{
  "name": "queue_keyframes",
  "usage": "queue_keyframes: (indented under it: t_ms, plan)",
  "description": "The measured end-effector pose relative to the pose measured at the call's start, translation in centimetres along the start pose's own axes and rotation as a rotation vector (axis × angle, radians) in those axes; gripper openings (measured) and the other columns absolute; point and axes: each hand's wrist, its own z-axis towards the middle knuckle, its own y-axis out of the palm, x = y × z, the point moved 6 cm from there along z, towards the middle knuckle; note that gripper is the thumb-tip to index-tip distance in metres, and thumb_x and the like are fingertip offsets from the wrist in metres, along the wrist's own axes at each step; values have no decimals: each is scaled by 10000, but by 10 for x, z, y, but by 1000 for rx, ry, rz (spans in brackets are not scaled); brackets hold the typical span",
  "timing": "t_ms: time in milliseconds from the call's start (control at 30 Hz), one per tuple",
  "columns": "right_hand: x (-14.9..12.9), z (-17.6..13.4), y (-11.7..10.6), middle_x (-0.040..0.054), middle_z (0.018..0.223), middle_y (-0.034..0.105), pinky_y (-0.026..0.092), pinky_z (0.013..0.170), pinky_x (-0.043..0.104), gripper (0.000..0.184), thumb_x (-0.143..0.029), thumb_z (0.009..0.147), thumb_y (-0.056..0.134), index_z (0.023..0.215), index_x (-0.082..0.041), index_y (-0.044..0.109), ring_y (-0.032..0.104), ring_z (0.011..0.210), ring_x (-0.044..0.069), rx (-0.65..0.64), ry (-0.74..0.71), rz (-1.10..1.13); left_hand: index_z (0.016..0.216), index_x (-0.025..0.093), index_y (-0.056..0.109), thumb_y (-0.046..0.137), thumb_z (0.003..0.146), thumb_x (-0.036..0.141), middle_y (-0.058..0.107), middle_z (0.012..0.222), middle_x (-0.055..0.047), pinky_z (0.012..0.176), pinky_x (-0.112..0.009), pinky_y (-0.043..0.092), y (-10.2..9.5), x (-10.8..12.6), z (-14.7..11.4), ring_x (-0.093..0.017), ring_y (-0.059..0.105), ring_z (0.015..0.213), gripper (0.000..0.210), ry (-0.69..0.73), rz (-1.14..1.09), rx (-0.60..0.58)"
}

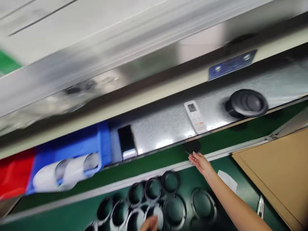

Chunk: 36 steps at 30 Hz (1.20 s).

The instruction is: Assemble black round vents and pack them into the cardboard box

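Observation:
My right hand (199, 162) reaches out below the metal shelf's front edge. Its fingers lie close together and its thumb is on top, at the lower rim of a dark round disc (192, 146) that they appear to pinch. At the bottom edge, partly cut off, my left hand (149, 223) has its fingers curled beside a ring with a pale inside (158, 214). What those fingers hold, if anything, is hidden. Several black rings (153, 188) stand grouped on the green bench around it, and one ring (203, 204) sits a little apart to the right.
On the metal shelf (158, 123) are a white remote control (195, 117), a black phone (127, 141) and a black round part (247, 102). Blue (104, 144) and red (16, 173) bins are at left, with white rolls (67, 171). Cardboard (276, 173) lies at right.

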Motion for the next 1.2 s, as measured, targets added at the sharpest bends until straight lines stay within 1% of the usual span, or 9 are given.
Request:
queue_keyframes:
  t_ms: [67, 133, 200, 433, 533, 633, 733, 933, 1200]
  plan:
    - [46, -75, 39, 48, 805, 667, 594, 843, 349, 467, -445, 639, 936, 771, -179, 576, 692, 819, 212, -182, 100, 21, 929, 239, 764, 802, 613, 629, 732, 1060, -127, 1054, -543, 460, -7, 0, -18, -363, 645, 1107, 503, -62, -265, -197]
    - [84, -152, 75, 52, 847, 674, 596, 824, 347, 472, -467, 652, 926, 888, -168, 648, 685, 836, 212, -359, 193, 28, 1232, 257, 645, 766, 733, 590, 606, 1341, -122, 1108, -527, 395, -12, 9, -25, -320, 543, 1267, 612, -142, -751, -375]
    - [116, -222, 105, 41, 858, 674, 594, 783, 309, 444, -477, 715, 889, 959, -173, 678, 672, 809, 182, -502, 258, 10, 1243, 231, 620, 689, 771, 676, 593, 1343, -124, 1100, -543, 387, -24, 16, -27, -330, 530, 1271, 652, -184, -1093, -498]
    - [189, -367, 144, 104, 852, 687, 573, 569, 302, 614, -745, 812, 645, 839, -135, 709, 655, 719, 211, -831, 310, -593, 1407, 230, 487, 475, 861, 758, 570, 1374, -126, 1096, -535, 376, -108, -24, -77, -328, 504, 1292, 760, -158, -1494, -640]
    - [183, -392, 158, 100, 801, 670, 562, 578, 343, 593, -712, 909, 518, 849, -162, 730, 641, 705, 232, -923, -11, -875, 1342, 163, 557, 368, 879, 780, 604, 1330, -151, 1106, -497, 381, -141, -58, -104, -311, 518, 1281, 794, -200, -1529, -624]
    - [164, -409, 177, 107, 1133, 630, 490, 962, 500, 418, -559, 1000, 458, 1048, -269, 756, 561, 1087, 300, -804, -619, -1026, 1299, 146, 597, 336, 874, 792, 658, 1238, -159, 1101, -495, 392, -163, -85, -128, -313, 552, 1243, 816, -239, -1533, -641]
    - [177, -424, 189, 74, 1351, 505, 347, 1091, 585, 346, -483, 1025, 437, 1142, -348, 734, 394, 1266, 332, -799, -886, -1182, 1306, 155, 596, 335, 885, 782, 682, 1183, -153, 1083, -513, 407, -177, -104, -150, -318, 582, 1204, 799, -263, -1539, -676]
    - [212, -437, 186, 68, 1388, 482, 317, 1104, 607, 423, -469, 1047, 359, 1077, -309, 750, 300, 1314, 345, -915, -851, -1305, 1391, 187, 516, 364, 864, 789, 660, 1212, -177, 1021, -570, 442, -186, -127, -179, -341, 610, 1149, 815, -349, -1451, -681]
    - [189, -439, 169, 87, 1354, 508, 301, 1121, 557, 527, -553, 1045, 286, 1090, -264, 726, 390, 1288, 296, -879, -584, -1045, 1457, 211, 434, 317, 857, 808, 610, 1292, -203, 1015, -619, 419, -179, -106, -196, -372, 586, 1179, 855, -329, -1451, -752]
